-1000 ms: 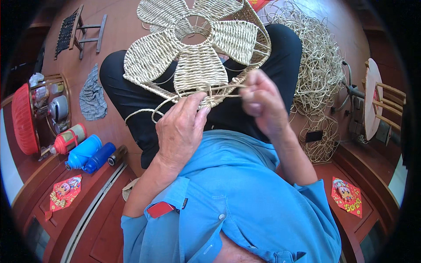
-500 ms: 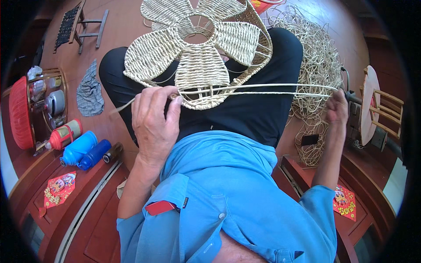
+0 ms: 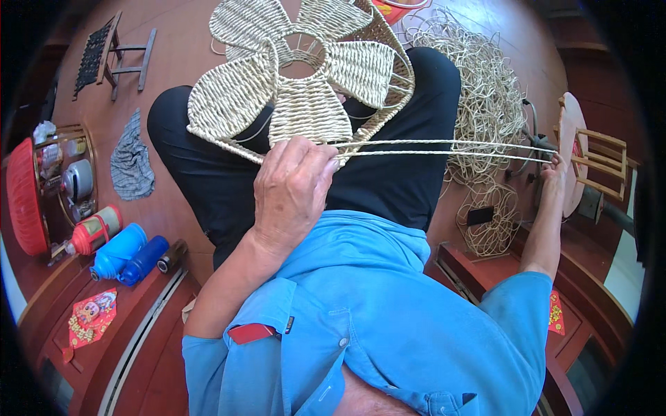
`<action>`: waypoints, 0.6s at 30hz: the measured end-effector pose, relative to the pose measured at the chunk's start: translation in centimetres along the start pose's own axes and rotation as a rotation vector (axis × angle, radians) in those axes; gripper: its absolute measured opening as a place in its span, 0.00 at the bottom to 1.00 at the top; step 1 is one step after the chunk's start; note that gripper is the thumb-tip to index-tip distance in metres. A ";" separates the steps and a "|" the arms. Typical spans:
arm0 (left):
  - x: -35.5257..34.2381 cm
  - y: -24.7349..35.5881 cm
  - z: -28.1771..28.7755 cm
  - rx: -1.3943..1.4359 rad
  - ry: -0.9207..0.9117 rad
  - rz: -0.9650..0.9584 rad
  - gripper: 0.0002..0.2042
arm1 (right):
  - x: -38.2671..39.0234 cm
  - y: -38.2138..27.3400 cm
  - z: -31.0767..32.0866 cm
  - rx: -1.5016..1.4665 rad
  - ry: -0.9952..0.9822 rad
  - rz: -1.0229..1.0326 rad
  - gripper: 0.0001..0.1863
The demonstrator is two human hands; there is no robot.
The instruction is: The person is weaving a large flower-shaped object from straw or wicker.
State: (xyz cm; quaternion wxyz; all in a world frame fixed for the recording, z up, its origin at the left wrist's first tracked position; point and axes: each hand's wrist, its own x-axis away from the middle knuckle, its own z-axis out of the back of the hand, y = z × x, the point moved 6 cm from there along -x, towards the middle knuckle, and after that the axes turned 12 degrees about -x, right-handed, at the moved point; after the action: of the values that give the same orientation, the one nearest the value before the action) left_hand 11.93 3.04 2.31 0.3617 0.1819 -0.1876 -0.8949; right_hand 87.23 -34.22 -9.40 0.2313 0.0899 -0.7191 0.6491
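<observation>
A woven straw-coloured basket [image 3: 309,107] with flower-petal panels round a circular hole rests across my lap. My left hand [image 3: 293,194] lies over its near rim, fingers bent down and closed on the edge; the fingertips are partly hidden. From that spot, two taut strands of twisted cord [image 3: 444,142] run right, nearly side by side. Far out at the right, with the arm stretched, my right hand [image 3: 553,172] is closed on the far end of these strands.
A big tangled heap of cord [image 3: 485,104] covers the floor right of my knee, with a dark flat object [image 3: 480,215] on a smaller coil. A round-topped stool [image 3: 572,152] stands beside my right hand. Flasks [image 3: 119,251], a grey cloth [image 3: 132,163] and a folding stool [image 3: 114,59] are left.
My right hand has moved farther right, and the cord strands stretch longer. My left hand has shifted right along the near rim and covers it. The loose cord end at its left no longer shows.
</observation>
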 end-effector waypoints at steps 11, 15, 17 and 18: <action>0.3 -0.4 -0.1 0.024 0.015 0.023 0.07 | 1.4 1.6 6.3 0.023 0.109 -0.044 0.16; 0.5 -1.1 -0.3 0.119 0.032 0.010 0.06 | 1.3 1.1 10.1 -0.001 0.115 -0.063 0.19; 0.3 -0.9 -0.5 0.096 0.032 -0.003 0.06 | 2.8 1.2 9.0 0.361 -0.117 0.070 0.10; 0.3 -0.8 -0.5 0.040 0.023 0.008 0.06 | 5.7 3.3 4.9 0.636 -0.183 0.257 0.06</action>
State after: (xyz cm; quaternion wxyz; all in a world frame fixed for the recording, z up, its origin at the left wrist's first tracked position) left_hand 11.52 3.28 1.40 0.3637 0.1985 -0.2023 -0.8874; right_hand 79.80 -37.57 -10.03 0.0428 0.1239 -0.5041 0.8536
